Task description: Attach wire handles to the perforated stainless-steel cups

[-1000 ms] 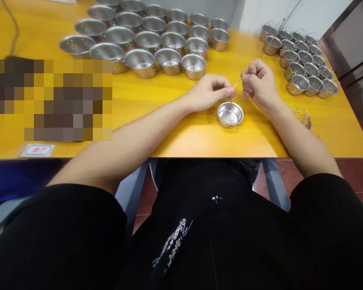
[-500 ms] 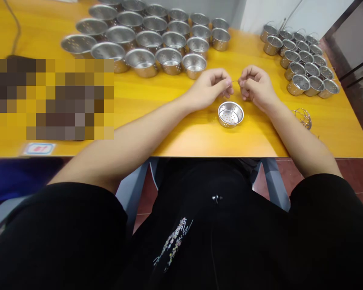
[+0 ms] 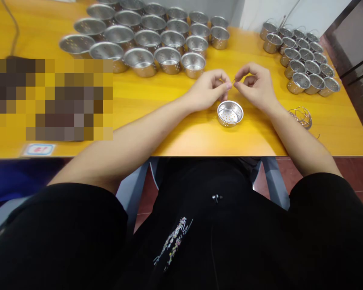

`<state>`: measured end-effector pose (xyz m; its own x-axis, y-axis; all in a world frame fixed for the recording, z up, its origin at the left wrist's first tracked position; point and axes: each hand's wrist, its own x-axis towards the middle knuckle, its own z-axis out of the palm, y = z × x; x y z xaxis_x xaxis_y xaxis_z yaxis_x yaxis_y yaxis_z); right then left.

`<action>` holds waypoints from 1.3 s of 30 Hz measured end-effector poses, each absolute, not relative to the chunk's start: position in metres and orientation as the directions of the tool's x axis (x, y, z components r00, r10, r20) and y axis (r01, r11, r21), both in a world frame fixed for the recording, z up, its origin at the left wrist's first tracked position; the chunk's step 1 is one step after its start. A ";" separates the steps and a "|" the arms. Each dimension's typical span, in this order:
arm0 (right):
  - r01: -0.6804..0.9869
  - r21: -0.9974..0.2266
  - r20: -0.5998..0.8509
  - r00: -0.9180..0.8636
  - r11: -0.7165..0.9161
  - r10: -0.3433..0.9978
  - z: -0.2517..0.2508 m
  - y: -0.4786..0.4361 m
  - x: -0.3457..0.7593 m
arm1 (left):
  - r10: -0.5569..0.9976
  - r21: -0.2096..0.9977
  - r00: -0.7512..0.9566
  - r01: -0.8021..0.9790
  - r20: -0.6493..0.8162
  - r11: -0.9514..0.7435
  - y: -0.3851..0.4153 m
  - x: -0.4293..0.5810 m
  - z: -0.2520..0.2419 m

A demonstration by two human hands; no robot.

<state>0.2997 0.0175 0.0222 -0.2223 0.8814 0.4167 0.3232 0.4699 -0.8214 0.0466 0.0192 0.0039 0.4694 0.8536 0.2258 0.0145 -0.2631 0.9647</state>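
Note:
My left hand (image 3: 211,89) is closed in a pinch on a thin metal wire (image 3: 233,81), of which only a short piece shows between the hands. The fingertips of my right hand (image 3: 254,83) pinch the wire's other visible end, close to my left thumb. Just below both hands, a small perforated metal basket (image 3: 230,114) stands upright on the yellow table (image 3: 181,137), touched by neither hand. A tangle of thin wire pieces (image 3: 302,117) lies beside my right forearm.
Rows of perforated metal cups (image 3: 140,62) without visible handles stand at the back left. Smaller-looking cups with wire handles (image 3: 299,82) are grouped at the back right. A blurred-out area (image 3: 69,100) and a label card (image 3: 40,149) lie to the left.
My right hand has shifted slightly left and its fingers have straightened, bringing its fingertips closer to my left thumb. Less of the wire shows between them. The basket stays put.

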 end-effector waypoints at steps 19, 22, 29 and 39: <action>0.385 -0.820 0.351 -0.246 0.423 0.904 0.044 -0.003 0.287 | 0.857 0.954 0.446 0.027 0.257 -0.300 0.020 0.046 0.002; 0.369 -0.850 0.295 -0.257 0.375 0.920 0.045 -0.005 0.287 | 0.853 0.950 0.444 0.015 0.274 -0.313 0.020 0.046 0.002; 0.555 -0.659 0.484 -0.205 0.508 0.851 0.042 -0.005 0.288 | 0.844 0.945 0.453 0.011 0.288 -0.328 0.022 0.046 0.001; 0.551 -0.644 0.517 -0.199 0.531 0.833 0.041 -0.002 0.290 | 0.817 0.932 0.471 -0.034 0.332 -0.360 0.017 0.046 0.005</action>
<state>0.2900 -0.0022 0.0410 -0.1991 0.8326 0.5169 0.5507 0.5314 -0.6437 0.0464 0.0175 0.0048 0.4707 0.8173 0.3323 -0.0335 -0.3598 0.9324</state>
